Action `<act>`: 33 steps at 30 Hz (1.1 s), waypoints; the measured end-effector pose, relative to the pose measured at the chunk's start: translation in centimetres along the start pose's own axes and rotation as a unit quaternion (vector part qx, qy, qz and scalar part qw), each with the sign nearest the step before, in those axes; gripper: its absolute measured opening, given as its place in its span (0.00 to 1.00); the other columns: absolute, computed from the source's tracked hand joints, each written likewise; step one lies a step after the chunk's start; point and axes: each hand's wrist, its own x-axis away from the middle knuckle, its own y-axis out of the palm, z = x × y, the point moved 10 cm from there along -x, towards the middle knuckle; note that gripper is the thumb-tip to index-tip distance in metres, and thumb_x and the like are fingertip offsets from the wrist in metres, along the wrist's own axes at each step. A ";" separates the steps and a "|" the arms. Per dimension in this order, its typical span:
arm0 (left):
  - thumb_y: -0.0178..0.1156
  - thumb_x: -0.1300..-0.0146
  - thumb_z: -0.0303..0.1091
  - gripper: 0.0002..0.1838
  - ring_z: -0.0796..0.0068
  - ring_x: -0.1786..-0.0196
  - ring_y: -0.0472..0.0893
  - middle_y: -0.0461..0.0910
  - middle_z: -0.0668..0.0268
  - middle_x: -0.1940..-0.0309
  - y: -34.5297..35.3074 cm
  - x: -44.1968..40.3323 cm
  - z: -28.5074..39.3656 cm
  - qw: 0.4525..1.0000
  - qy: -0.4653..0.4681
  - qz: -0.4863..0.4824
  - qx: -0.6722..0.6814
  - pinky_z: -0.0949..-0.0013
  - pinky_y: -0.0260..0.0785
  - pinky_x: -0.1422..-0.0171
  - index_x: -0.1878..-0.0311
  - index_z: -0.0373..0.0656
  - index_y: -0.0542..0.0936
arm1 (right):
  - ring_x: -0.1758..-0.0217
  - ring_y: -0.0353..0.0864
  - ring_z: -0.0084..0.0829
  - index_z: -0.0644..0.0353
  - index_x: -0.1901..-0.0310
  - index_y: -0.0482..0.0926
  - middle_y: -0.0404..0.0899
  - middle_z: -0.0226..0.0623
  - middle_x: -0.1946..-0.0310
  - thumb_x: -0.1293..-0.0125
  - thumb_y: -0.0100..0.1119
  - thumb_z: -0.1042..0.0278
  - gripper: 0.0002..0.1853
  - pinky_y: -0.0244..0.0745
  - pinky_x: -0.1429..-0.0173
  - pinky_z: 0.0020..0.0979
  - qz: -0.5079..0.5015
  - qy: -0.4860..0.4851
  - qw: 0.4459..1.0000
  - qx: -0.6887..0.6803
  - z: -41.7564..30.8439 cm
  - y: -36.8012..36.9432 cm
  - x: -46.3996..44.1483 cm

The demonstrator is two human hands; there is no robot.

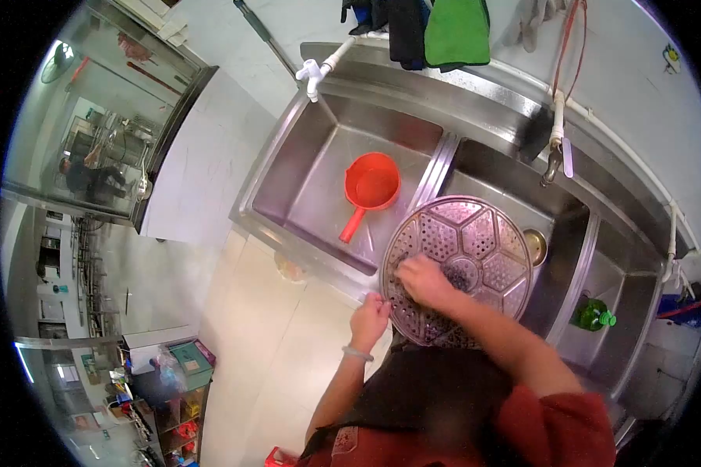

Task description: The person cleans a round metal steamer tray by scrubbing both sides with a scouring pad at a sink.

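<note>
A round, perforated metal steamer tray [500, 268] rests over the middle sink, tilted towards me. My left hand [371, 321] is closed at the tray's left rim, the fingers pinching its edge. On the tray's left part lies my right hand [424, 282], its fingers curled down against the holed surface. Whatever those fingers may hold is hidden beneath them. Dark patches mark the tray's centre and lower left, near my right wrist.
An orange-red dipper [372, 181] lies in the left sink [304, 175]. A green bottle [594, 314] is in the right sink [611, 272]. A white tap [311, 78] and a metal tap [553, 163] overhang the basins. Cloths [457, 35] hang above. Behind glass at left is another person [93, 177].
</note>
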 end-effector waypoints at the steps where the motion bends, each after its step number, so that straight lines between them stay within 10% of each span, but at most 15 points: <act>1: 0.62 0.34 0.41 0.15 0.52 0.68 0.84 0.84 0.54 0.71 -1.4 -1.0 1.7 0.997 0.027 0.026 -0.065 0.53 0.75 0.60 0.54 0.40 0.74 | 0.59 0.75 0.43 0.56 0.64 0.78 0.76 0.39 0.64 0.46 0.60 0.73 0.07 0.72 0.53 0.42 -0.017 -0.036 0.999 -0.007 -1.4 0.6 0.7; 10: 0.62 0.35 0.39 0.12 0.46 0.63 0.82 0.83 0.52 0.69 -1.2 -11.6 4.5 0.989 0.110 0.043 -0.088 0.50 0.74 0.58 0.58 0.40 0.77 | 0.58 0.76 0.45 0.57 0.60 0.79 0.76 0.39 0.64 0.47 0.64 0.74 0.12 0.72 0.49 0.40 -0.061 -0.067 0.994 -0.068 -2.1 -0.4 0.8; 16: 0.57 0.30 0.36 0.10 0.52 0.63 0.83 0.83 0.50 0.67 -0.1 -8.3 0.5 0.999 0.033 0.022 0.019 0.57 0.73 0.57 0.55 0.39 0.77 | 0.56 0.79 0.44 0.58 0.60 0.82 0.82 0.39 0.60 0.49 0.68 0.75 0.13 0.73 0.49 0.41 0.141 0.143 0.980 0.015 3.4 -8.2 0.0; 21: 0.52 0.28 0.39 0.11 0.36 0.59 0.79 0.81 0.44 0.64 1.8 -4.3 0.0 0.988 0.008 0.005 0.155 0.44 0.69 0.57 0.55 0.40 0.70 | 0.58 0.78 0.41 0.57 0.68 0.81 0.79 0.35 0.66 0.48 0.58 0.68 0.06 0.75 0.52 0.40 -0.049 -0.113 0.992 0.040 -3.4 -0.2 -2.5; 27: 0.53 0.29 0.37 0.10 0.35 0.60 0.78 0.78 0.42 0.66 0.9 -1.3 0.1 0.986 0.073 0.068 0.135 0.45 0.69 0.60 0.57 0.39 0.69 | 0.61 0.81 0.40 0.57 0.73 0.83 0.80 0.39 0.69 0.49 0.58 0.68 0.06 0.78 0.53 0.39 -0.086 0.036 0.979 0.183 6.9 4.2 -7.5; 33: 0.52 0.28 0.36 0.10 0.50 0.72 0.82 0.79 0.50 0.76 0.4 -1.3 0.3 0.982 -0.011 0.033 0.187 0.53 0.72 0.67 0.59 0.39 0.69 | 0.56 0.81 0.39 0.54 0.72 0.82 0.81 0.37 0.67 0.50 0.59 0.68 0.05 0.76 0.48 0.38 -0.184 -0.043 0.947 0.261 1.4 7.3 -7.1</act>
